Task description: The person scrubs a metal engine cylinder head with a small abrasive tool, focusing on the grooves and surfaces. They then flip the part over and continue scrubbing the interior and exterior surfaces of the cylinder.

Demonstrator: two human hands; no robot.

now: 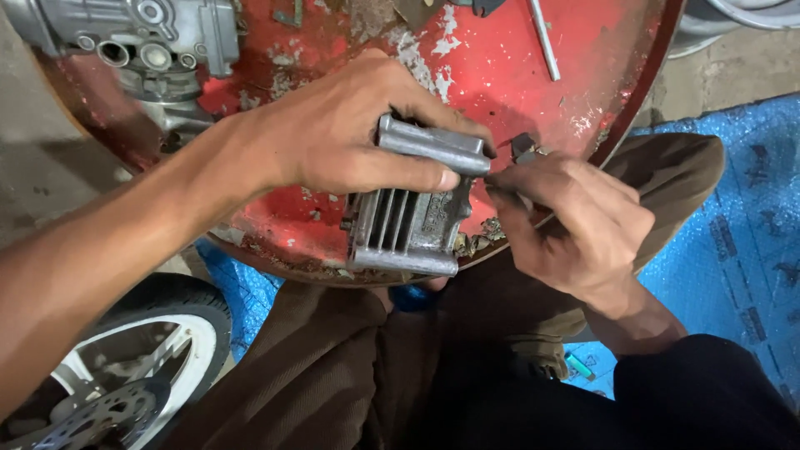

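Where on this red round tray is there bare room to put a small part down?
The widest bare patch on the red tray lies right of centre, between the left hand and the thin metal rod. It is crowded upper left by the engine casting and at the near rim around the finned metal block.

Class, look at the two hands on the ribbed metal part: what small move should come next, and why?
Probably ease the right hand's fingertips in at the ribbed metal part's top edge. The left hand already clamps that part against the red tray, and the right fingers pinch right beside it, holding something small and dark.
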